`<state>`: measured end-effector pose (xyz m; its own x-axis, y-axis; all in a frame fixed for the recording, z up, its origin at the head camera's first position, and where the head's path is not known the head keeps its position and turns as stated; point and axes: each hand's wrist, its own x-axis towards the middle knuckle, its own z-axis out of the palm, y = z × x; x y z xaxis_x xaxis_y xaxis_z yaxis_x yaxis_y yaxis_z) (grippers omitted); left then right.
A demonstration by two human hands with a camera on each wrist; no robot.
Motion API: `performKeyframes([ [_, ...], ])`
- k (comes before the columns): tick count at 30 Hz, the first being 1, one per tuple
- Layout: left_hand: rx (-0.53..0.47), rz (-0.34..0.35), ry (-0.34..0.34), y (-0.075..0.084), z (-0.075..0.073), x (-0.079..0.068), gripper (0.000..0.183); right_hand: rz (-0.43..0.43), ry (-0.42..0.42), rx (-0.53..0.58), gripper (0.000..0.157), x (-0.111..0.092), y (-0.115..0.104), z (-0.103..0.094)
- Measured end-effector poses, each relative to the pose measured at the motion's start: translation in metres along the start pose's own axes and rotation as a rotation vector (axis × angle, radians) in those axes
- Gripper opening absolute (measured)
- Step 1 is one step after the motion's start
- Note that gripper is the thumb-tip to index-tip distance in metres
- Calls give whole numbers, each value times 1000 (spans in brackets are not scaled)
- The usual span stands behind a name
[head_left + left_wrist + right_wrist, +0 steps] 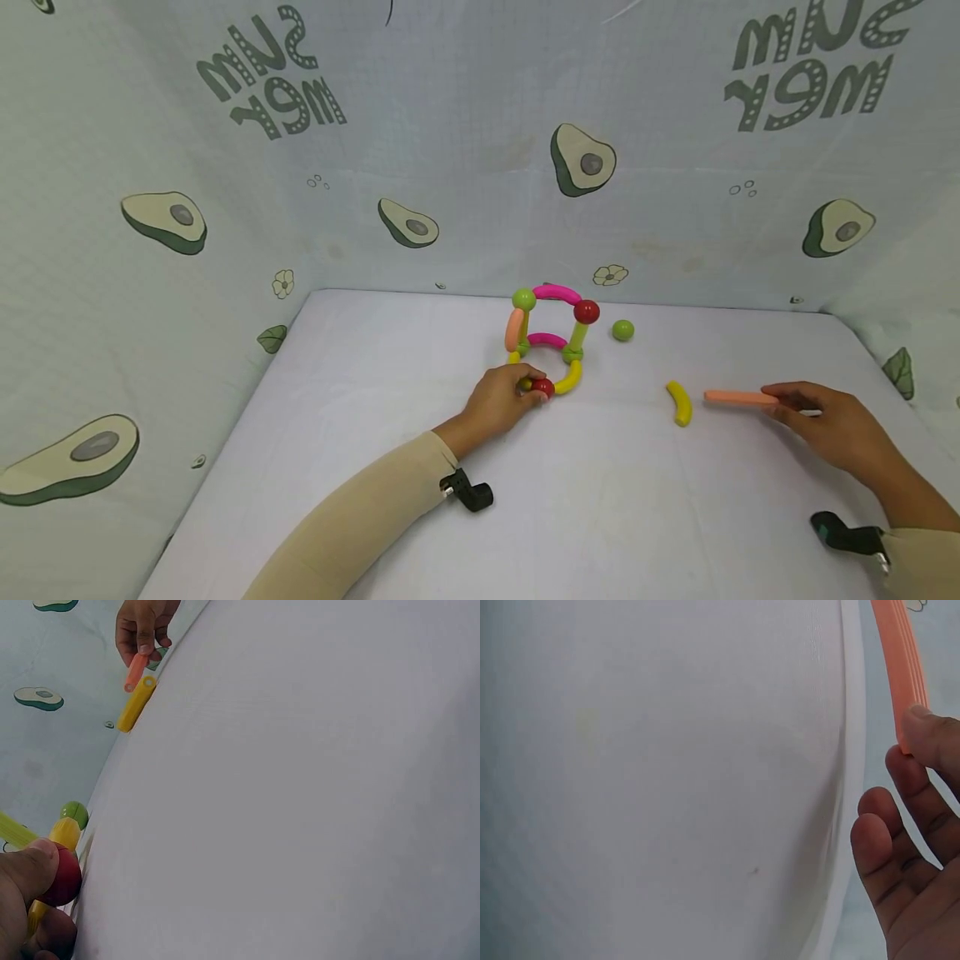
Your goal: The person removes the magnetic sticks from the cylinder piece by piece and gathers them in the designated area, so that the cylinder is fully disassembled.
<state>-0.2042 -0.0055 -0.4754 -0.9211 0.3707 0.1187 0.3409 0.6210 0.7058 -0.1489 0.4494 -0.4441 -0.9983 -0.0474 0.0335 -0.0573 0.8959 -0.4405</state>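
Observation:
My left hand [495,404] grips the red ball [544,387] at the near side of a toy frame built from balls and coloured rods. Yellow curved rods [571,379] run from that ball, seen between thumb and fingers in the left wrist view. The frame's upper part has a pink curved rod [557,292] between a green ball [523,300] and another red ball [587,312]. At the right, my right hand [840,425] pinches one end of a salmon-orange stick [738,398] between thumb and index finger; its ridged side shows in the right wrist view.
A loose yellow curved rod [679,404] lies on the table just left of the orange stick. Behind it, a loose green ball [622,330] sits right of the frame. The white-covered table [600,500] meets an avocado-print cloth [480,150] at its back edge.

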Motion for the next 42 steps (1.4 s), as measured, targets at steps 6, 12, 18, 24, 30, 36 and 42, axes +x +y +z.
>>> performKeyframes([
  [6, 3, -5, 8, -1, 1, 3, 32, 5, 1, -20, 35, 7, 5, 0],
  [12, 7, -5, 17, -2, 3, 7, 32, 20, -33, -33, 33, 15, 11, 0],
  [18, 7, 2, 21, -2, 2, 7, 31, 2, -72, -44, 36, 18, 11, -4],
  [24, 2, 16, 21, -2, 0, 8, 31, 0, -108, -46, 39, 18, 6, -6],
  [30, 5, 23, 22, -4, 1, 8, 32, -10, -109, -48, 39, 17, 4, -5],
  [36, 8, 31, 15, -8, 2, 8, 35, 23, -64, -76, 47, 16, -2, -3],
  [42, 5, 83, 30, -13, 0, 6, 36, -5, 23, -37, 44, 15, -34, 6],
])
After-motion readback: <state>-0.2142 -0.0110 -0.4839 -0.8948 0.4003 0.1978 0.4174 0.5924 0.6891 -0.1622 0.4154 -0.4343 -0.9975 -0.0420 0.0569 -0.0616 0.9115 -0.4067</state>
